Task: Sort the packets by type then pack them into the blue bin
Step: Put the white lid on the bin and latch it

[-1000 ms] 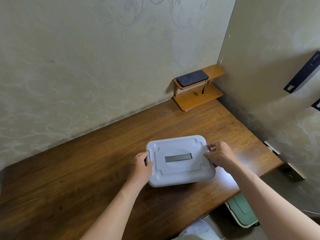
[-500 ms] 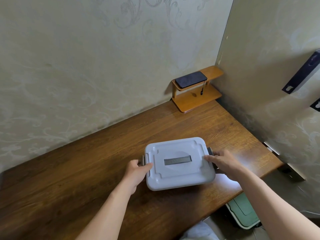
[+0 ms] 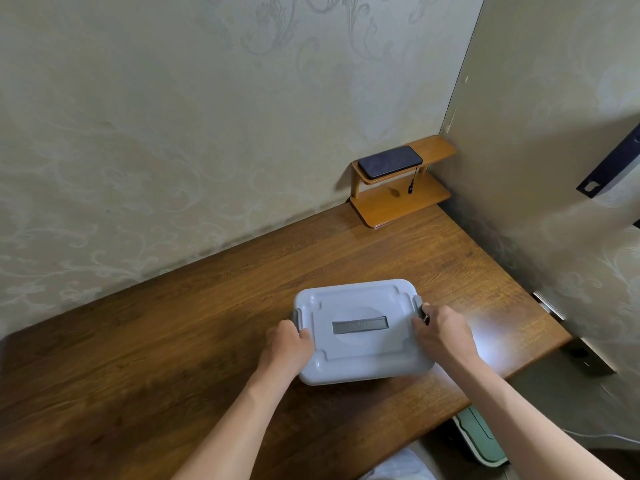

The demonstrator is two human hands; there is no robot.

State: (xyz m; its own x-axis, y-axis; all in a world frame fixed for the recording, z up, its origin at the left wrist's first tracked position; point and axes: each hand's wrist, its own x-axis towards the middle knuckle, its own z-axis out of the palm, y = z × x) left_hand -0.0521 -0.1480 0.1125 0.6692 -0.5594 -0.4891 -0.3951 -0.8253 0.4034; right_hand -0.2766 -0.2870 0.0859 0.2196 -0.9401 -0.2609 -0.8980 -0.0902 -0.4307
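As far as the count goes, one pale blue bin (image 3: pixel 363 374) is seen on the wooden table (image 3: pixel 173 341). It is closed by one lid (image 3: pixel 349 297), into which one grey handle (image 3: pixel 359 325) is recessed flat. Two grey latches are fitted to it, a left latch (image 3: pixel 295 315) at the lid's 9 o'clock and a right latch (image 3: pixel 418 304) at its 3 o'clock. The bin is set at about 4 o'clock from the table's middle. One small two-tier wooden shelf (image 3: pixel 398 206) is placed in the far corner, at 1 o'clock from the bin and well apart from it. One dark phone (image 3: pixel 389 161) is laid flat on its upper tier, with one short cord (image 3: pixel 412 180) hung from its end. One green object (image 3: pixel 481 441) is partly seen on the floor at 5 o'clock. Two bare hands are laid on the bin. The left hand (image 3: pixel 289 344) is placed at the lid's 8 o'clock, just below the left latch, with its fingers curled over the lid's edge so that the bin is gripped. The right hand (image 3: pixel 441 332) is placed at 3 o'clock, with its fingers curled round the right latch. Both forearms are stretched forward from the bottom edge.
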